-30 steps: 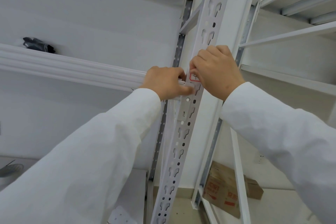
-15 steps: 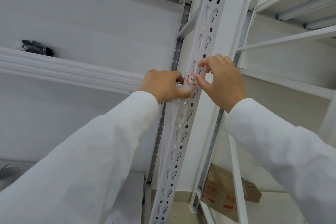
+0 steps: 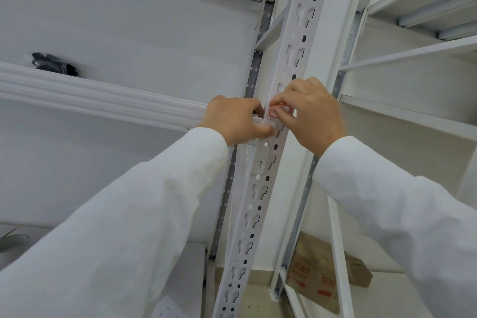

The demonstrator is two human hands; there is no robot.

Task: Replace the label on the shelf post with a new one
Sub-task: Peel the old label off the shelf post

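Observation:
A white perforated shelf post (image 3: 260, 183) runs up the middle of the head view. A small white label with a red border (image 3: 285, 109) sits on the post at hand height. My right hand (image 3: 311, 113) covers most of the label, its fingertips on the label's face. My left hand (image 3: 236, 119) is curled against the post's left edge where the shelf beam meets it, thumb on the post just below the label. I cannot tell whether the label is stuck flat or partly lifted.
A white shelf beam (image 3: 90, 95) runs left from the post, with a dark object (image 3: 53, 63) on the shelf above it. More white shelves (image 3: 413, 57) stand to the right. A cardboard box (image 3: 325, 273) lies on the floor below.
My right hand's fingers have moved down over the label, which showed fully half a second ago. My left hand has stayed at the post.

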